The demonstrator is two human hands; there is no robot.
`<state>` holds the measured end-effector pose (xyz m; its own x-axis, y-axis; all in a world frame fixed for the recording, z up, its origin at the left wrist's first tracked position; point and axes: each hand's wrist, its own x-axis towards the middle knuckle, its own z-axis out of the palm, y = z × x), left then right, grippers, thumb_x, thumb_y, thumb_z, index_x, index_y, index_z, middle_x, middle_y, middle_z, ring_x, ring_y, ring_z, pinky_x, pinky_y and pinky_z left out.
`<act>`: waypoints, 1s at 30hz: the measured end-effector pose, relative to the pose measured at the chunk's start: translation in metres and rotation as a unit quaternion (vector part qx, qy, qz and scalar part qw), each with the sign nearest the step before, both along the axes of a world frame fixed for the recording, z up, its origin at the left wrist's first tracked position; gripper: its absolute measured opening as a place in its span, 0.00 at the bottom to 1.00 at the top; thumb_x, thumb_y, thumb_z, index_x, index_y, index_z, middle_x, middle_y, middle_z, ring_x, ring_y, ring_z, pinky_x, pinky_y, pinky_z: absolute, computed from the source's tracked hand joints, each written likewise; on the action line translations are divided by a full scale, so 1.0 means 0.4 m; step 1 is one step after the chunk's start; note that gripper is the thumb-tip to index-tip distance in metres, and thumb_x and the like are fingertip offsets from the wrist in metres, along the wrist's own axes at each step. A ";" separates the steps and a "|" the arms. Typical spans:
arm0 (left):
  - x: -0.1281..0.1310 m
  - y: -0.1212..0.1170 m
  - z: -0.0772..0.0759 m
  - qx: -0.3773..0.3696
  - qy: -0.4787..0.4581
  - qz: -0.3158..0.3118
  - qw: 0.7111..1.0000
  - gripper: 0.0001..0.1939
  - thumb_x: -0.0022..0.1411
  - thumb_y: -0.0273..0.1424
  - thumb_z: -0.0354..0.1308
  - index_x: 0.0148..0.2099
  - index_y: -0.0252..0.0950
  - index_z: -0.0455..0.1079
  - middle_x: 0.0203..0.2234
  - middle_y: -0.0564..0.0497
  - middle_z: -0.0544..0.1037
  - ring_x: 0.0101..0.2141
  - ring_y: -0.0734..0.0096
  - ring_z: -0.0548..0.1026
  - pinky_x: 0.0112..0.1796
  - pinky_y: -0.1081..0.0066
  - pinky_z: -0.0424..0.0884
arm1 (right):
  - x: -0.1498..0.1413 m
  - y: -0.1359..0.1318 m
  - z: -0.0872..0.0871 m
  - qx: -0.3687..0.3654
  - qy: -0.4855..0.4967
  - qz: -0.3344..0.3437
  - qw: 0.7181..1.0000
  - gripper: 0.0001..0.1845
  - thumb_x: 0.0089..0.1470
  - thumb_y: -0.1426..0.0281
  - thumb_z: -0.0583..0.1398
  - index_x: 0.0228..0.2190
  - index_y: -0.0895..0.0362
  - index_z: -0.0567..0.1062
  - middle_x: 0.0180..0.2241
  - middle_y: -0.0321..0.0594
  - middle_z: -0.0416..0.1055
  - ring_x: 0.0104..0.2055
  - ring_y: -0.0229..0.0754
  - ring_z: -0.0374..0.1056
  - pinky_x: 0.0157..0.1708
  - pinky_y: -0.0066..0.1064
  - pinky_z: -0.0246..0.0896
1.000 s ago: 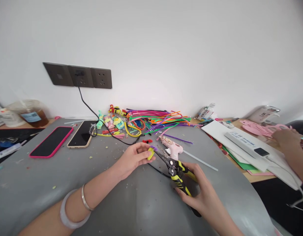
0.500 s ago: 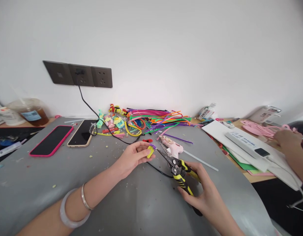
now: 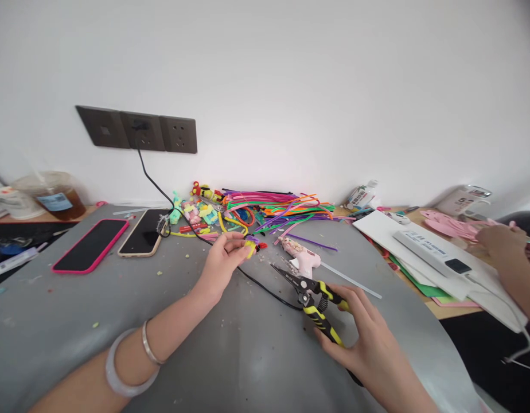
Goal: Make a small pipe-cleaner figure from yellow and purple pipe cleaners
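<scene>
Pinched in the fingers of my left hand (image 3: 222,259) is a small yellow and purple pipe-cleaner piece (image 3: 250,248), held over the grey mat (image 3: 196,350). My right hand (image 3: 368,330) grips black-and-yellow pliers (image 3: 310,295) by their handles, which are spread. The pliers' jaws point left toward the piece but are apart from it. Just behind the jaws lies a pink glue gun (image 3: 303,257) with a clear glue stick in its back. A small red bit (image 3: 261,245) shows beside the piece; I cannot tell whether it is attached.
Pipe cleaners (image 3: 277,206) and small fuzzy figures (image 3: 196,212) lie along the wall. Two phones (image 3: 91,245) are at left, near a drink cup (image 3: 61,198). A black cord (image 3: 269,289) crosses the mat. At right are a power strip (image 3: 432,252), papers and another person's hand (image 3: 503,244).
My left hand has moved left and away from me with the pipe-cleaner piece, away from the pliers' tips. The pliers' handles have spread slightly in my right hand.
</scene>
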<state>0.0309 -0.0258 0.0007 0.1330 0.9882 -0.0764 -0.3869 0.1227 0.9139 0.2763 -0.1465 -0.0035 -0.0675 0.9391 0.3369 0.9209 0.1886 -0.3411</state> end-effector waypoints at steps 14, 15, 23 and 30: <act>-0.018 0.023 -0.008 0.096 0.120 0.057 0.987 0.17 0.52 0.37 0.68 0.41 0.38 0.67 0.36 0.50 0.78 0.38 0.69 0.75 0.36 0.73 0.66 | -0.037 0.041 0.065 0.009 -0.318 0.031 0.948 0.27 0.41 0.66 0.62 0.46 0.54 0.69 0.32 0.43 0.70 0.26 0.49 0.69 0.26 0.36 0.58; -0.019 0.023 -0.008 0.092 0.119 0.054 0.987 0.17 0.52 0.37 0.68 0.41 0.38 0.67 0.36 0.51 0.78 0.37 0.70 0.75 0.36 0.73 0.66 | -0.036 0.035 0.066 0.001 -0.322 0.033 0.946 0.27 0.40 0.66 0.62 0.46 0.54 0.70 0.32 0.44 0.70 0.25 0.49 0.69 0.24 0.36 0.56; -0.017 0.021 -0.001 0.069 0.087 0.047 0.993 0.17 0.49 0.36 0.70 0.37 0.38 0.68 0.33 0.52 0.77 0.35 0.71 0.74 0.37 0.73 0.66 | 0.011 -0.031 0.047 -0.072 -0.254 0.077 0.961 0.23 0.44 0.66 0.58 0.45 0.53 0.69 0.31 0.42 0.74 0.21 0.45 0.70 0.17 0.32 0.49; -0.011 0.010 0.007 0.064 0.079 0.031 0.994 0.16 0.49 0.36 0.70 0.36 0.37 0.70 0.31 0.54 0.74 0.33 0.73 0.71 0.37 0.74 0.66 | 0.029 -0.024 0.087 0.025 -0.259 0.063 0.963 0.29 0.37 0.68 0.59 0.46 0.53 0.67 0.36 0.46 0.75 0.28 0.53 0.74 0.22 0.37 0.61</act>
<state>0.0266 -0.0218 0.0034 0.0683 0.9971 0.0347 -0.2398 -0.0173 0.9707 0.2879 -0.1560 0.0314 -0.3504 0.8963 0.2718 0.9341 0.3134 0.1710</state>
